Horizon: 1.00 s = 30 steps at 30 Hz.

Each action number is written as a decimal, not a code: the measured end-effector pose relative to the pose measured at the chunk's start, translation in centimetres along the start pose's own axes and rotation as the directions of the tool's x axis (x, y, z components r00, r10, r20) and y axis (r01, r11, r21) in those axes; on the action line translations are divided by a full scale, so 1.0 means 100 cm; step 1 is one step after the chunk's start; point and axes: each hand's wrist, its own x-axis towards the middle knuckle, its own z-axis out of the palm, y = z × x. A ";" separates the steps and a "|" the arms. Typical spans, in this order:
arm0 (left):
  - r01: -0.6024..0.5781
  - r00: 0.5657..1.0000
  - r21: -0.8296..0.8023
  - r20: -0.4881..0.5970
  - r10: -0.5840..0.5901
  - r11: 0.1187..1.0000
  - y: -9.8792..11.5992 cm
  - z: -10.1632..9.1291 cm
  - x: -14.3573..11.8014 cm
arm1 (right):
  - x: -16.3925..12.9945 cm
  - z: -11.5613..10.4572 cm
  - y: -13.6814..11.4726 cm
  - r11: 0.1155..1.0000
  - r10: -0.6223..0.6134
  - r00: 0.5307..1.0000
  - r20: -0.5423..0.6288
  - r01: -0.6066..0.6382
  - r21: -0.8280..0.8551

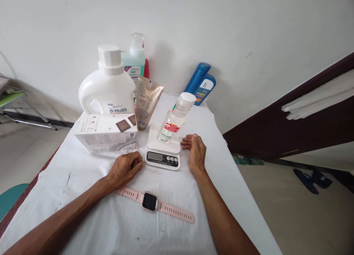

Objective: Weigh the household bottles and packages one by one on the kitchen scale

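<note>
Head view shows a small kitchen scale (163,151) at the centre of the frame on a table (83,181) covered with a white cloth. A clear bottle (175,118) with a white cap and red label stands on the scale's platform, leaning toward the upper right. The left hand (125,168) rests on the cloth just left of the scale, its fingers (137,163) loosely curled and grasping nothing, their tips touching or nearly touching the scale's front left corner. The right hand (195,151) lies flat on the cloth just right of the scale, fingers relaxed and empty, pointing toward the bottle's base.

As a judgement, the work in hand is weighing the bottle, with both hands bracing beside the scale while the display settles; I cannot read the display. The next move would call for a steady grip around the bottle's body, since it tilts.

Below centre lies a pink smartwatch (151,202), strap stretched out. At upper left stand a white box (106,132), a white detergent jug (106,89), a green pump bottle (135,59), a tan tube (146,100); blue bottles (200,81) lean against the wall.
</note>
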 end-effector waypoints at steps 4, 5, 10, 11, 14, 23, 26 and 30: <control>0.015 1.000 0.013 -0.001 -0.015 1.000 -0.001 0.001 0.000 | 0.002 -0.003 -0.001 1.000 -0.015 0.999 0.040 0.016 -0.020; 0.019 1.000 0.015 0.001 -0.019 1.000 -0.001 0.001 0.000 | 0.002 -0.003 -0.001 1.000 -0.016 0.999 0.046 0.017 -0.025; 0.032 0.999 0.018 0.004 -0.032 0.999 0.002 0.000 0.000 | 0.001 -0.003 -0.003 0.999 -0.012 0.998 0.064 0.014 -0.036; 0.034 0.999 0.019 0.003 -0.034 0.999 0.003 0.000 0.000 | 0.001 -0.003 -0.003 0.999 -0.008 0.998 0.064 0.011 -0.038; 0.029 1.000 0.021 0.000 -0.029 0.999 0.003 0.000 0.000 | 0.001 -0.002 -0.005 0.999 -0.001 0.998 0.060 0.004 -0.041; 0.010 1.000 0.011 0.004 -0.010 1.000 0.003 0.000 -0.001 | 0.002 -0.002 -0.004 0.999 0.001 0.998 0.069 0.002 -0.046; 0.008 1.000 0.010 0.005 -0.008 1.000 0.001 0.000 -0.001 | 0.002 -0.002 -0.004 0.999 -0.003 0.998 0.069 0.005 -0.038; 0.005 1.000 0.018 -0.002 -0.005 1.000 0.000 0.001 -0.002 | 0.002 0.000 -0.006 1.000 0.001 0.999 0.047 0.000 -0.022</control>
